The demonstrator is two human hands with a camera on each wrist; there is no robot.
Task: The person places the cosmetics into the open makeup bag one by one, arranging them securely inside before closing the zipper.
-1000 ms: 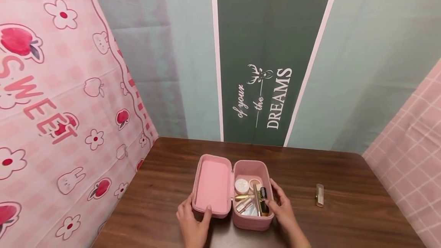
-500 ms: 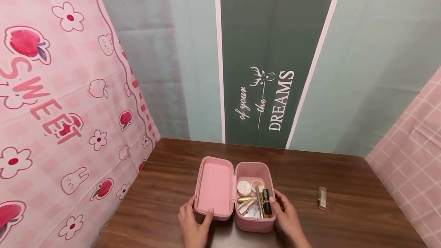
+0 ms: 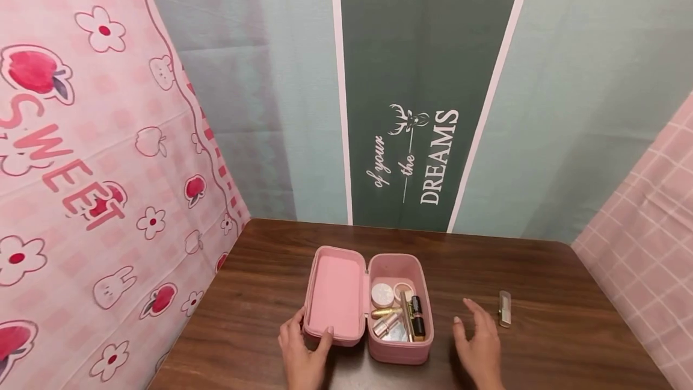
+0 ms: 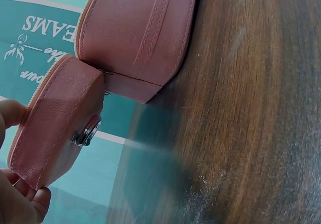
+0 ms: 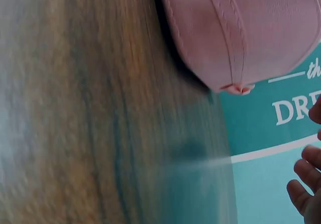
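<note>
A pink zip cosmetics case (image 3: 400, 354) stands unzipped on the table, its lid (image 3: 337, 290) folded out to the left. My left hand (image 3: 304, 351) grips the lid's near left corner, thumb over the rim and fingers outside. In the left wrist view a metal fitting (image 4: 86, 131) shows on the lid's outer face. Inside the case lie a white round jar (image 3: 382, 295), a round compact (image 3: 403, 291), a black tube (image 3: 417, 316), a long gold tube (image 3: 406, 318) and a rose-gold lipstick (image 3: 387, 324). To the right of the case, my right hand (image 3: 479, 345) holds nothing, fingers loosely extended.
A small narrow clear-topped item (image 3: 505, 309) lies on the brown wooden table (image 3: 547, 294), just beyond my right hand. Behind the table hangs a green printed cloth (image 3: 400, 77). Pink cloths flank the table, the apple-print one (image 3: 113, 155) at left.
My right hand has let go of the case's right side and moved right, toward the small clear-topped item. My left hand still holds the lid; the case stays in place.
</note>
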